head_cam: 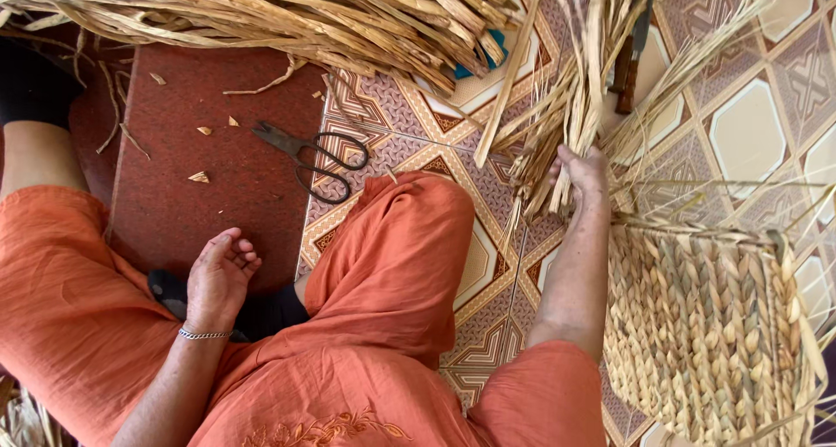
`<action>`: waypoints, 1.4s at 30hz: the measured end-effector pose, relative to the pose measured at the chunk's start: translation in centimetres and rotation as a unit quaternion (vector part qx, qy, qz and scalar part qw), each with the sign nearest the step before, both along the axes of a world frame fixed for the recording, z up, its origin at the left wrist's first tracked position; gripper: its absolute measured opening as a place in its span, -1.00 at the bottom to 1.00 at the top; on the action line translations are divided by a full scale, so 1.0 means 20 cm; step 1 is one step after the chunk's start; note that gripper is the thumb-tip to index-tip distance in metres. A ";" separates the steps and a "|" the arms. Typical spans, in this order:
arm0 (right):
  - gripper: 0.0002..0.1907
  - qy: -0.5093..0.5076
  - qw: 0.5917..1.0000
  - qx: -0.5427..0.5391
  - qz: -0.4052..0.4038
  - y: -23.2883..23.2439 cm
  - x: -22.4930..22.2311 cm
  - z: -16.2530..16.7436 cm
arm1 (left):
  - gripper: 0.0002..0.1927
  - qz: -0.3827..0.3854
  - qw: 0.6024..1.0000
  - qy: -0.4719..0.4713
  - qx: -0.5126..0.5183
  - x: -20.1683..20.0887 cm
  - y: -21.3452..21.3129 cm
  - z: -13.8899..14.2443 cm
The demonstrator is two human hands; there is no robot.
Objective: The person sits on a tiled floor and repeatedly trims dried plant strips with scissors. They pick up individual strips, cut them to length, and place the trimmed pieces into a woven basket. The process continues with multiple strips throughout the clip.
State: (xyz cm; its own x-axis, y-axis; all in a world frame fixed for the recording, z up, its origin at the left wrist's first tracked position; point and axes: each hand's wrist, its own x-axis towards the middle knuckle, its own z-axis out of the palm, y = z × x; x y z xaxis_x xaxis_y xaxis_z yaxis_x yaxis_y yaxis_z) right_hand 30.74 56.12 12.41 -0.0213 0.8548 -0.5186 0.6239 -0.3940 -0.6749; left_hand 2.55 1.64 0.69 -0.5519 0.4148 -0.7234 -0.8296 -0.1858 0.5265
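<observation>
Right hand (582, 170) is closed around a bundle of dried palm strips (557, 125), seemingly pinching their lower ends so the loose lengths fan away from the body. Just beside its wrist lies a partly woven braided mat (705, 325). Left hand (219, 273) rests loosely curled and empty on the orange-clad lap, with black scissors (315, 158) on the floor beyond its fingers.

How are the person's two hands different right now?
The right hand reaches out and grips a bunch of dry straw strips; the left hand rests by the knee, empty, fingers curled. The left wrist wears a silver bracelet; the right wrist is bare. Both hands are bare.
</observation>
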 end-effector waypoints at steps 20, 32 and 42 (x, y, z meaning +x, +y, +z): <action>-0.66 0.281 0.956 -0.002 -0.090 -0.13 -0.52 -0.25 | -0.82 -0.010 0.999 0.034 -0.040 -0.07 -0.01 0.05; -0.46 0.223 0.948 0.054 -0.219 0.35 0.07 -0.29 | -0.83 -0.008 0.998 0.039 -0.039 -0.01 0.05 0.02; -0.34 0.112 0.987 0.114 0.001 0.34 0.07 -0.31 | -0.82 -0.021 0.998 0.050 -0.035 0.05 0.13 0.07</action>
